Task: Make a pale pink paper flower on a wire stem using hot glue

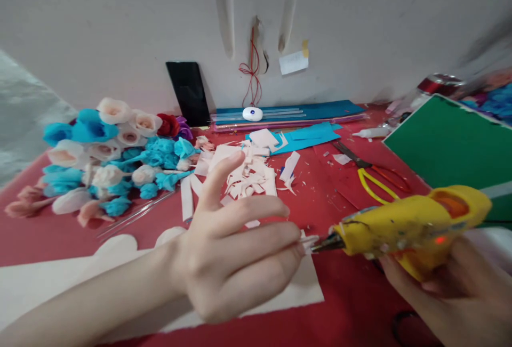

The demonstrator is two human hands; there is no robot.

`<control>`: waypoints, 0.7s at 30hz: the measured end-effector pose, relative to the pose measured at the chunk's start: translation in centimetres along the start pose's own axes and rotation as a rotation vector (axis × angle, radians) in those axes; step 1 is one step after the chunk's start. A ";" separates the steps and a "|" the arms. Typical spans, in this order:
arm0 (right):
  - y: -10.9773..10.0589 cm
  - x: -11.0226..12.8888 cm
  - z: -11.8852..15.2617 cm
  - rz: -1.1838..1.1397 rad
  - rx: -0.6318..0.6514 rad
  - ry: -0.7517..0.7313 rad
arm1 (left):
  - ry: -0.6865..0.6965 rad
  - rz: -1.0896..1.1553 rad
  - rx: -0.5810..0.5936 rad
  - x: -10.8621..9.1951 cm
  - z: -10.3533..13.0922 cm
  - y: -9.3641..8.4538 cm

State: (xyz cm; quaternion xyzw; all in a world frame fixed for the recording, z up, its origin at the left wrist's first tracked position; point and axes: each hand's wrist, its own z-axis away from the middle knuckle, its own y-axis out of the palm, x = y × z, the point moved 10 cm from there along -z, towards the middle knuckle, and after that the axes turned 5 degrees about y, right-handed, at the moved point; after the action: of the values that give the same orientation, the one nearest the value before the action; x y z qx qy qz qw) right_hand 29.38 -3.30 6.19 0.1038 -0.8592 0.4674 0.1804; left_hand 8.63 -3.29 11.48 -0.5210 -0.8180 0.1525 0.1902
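My right hand (460, 288) is wrapped round the handle of a yellow hot glue gun (404, 224), whose small red light glows. The gun's dark nozzle points left and meets, or nearly meets, a small whitish piece (309, 242) at the fingertips of my left hand (244, 251). The fingers of that hand are curled and pinch the piece, while the thumb sticks up. Most of the piece is hidden by the fingers, so its kind does not show. Under my left forearm lies a cream paper sheet (308, 283) with rounded petal shapes (120, 245) at its far edge.
Blue, white and pink paper flowers (116, 160) are heaped at the left. Pale paper scraps (252, 176) cover the middle, with blue paper (308, 135) behind. Scissors (368, 168) lie near a green board (456, 150) at the right. A black phone (188, 94) leans on the wall.
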 end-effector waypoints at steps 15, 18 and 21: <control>-0.6 -0.1 0.5 0.045 -0.058 -0.070 | -0.006 0.028 0.031 0.3 0.0 0.0; -0.4 -0.7 0.7 0.072 -0.035 -0.056 | -0.002 0.037 0.030 0.3 -0.1 -0.1; -0.2 -1.0 0.6 0.074 -0.023 -0.034 | -0.015 0.043 0.057 0.1 -0.5 -0.3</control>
State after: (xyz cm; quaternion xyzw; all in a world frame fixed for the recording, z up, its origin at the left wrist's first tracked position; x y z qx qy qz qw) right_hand 30.25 -3.94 5.67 0.0778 -0.8708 0.4618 0.1496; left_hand 8.60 -3.25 12.06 -0.5316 -0.8033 0.1839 0.1956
